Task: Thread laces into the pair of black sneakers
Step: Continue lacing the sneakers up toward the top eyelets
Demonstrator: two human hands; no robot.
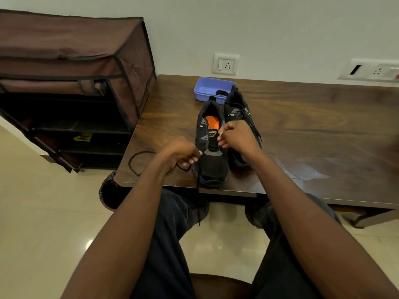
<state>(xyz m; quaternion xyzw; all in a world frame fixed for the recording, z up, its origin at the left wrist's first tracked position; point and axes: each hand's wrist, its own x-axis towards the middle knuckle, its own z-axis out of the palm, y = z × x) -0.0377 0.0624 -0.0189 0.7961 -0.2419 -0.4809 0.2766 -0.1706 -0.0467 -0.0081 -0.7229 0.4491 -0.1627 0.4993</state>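
Note:
Two black sneakers stand side by side on the dark wooden table (302, 130), toes toward me. The left sneaker (212, 167) has an orange insole and an open tongue. The right sneaker (239, 108) has a lace through its eyelets. My left hand (183, 154) pinches a black lace (138, 162) at the left sneaker's near left side. That lace loops over the table's left edge, and one end hangs down past the front edge. My right hand (237, 137) is curled over the left sneaker's right eyelet row; what its fingers hold is hidden.
A blue plastic tray (205, 89) with a dark item in it sits behind the sneakers. A brown fabric shoe rack (71, 83) stands left of the table. A dark bin (108, 195) is under the table's left corner. Wall sockets (225, 64) are behind.

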